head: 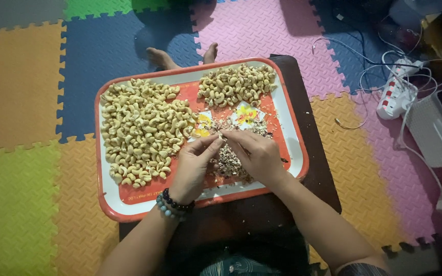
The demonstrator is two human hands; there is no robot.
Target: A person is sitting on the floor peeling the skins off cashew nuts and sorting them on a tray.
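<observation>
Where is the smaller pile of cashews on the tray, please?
In the head view, the smaller pile of cashews lies at the tray's far right corner, beyond the heap of peelings and right of the large pile of cashews.

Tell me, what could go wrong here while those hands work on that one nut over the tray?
1. The left hand and right hand pinch a small cashew by the fingertips; it could slip and drop into the heap of skins, where it may be hard to find.
2. The tray overhangs the dark stool on the left, under the large cashew pile; a press there might tip it.
</observation>
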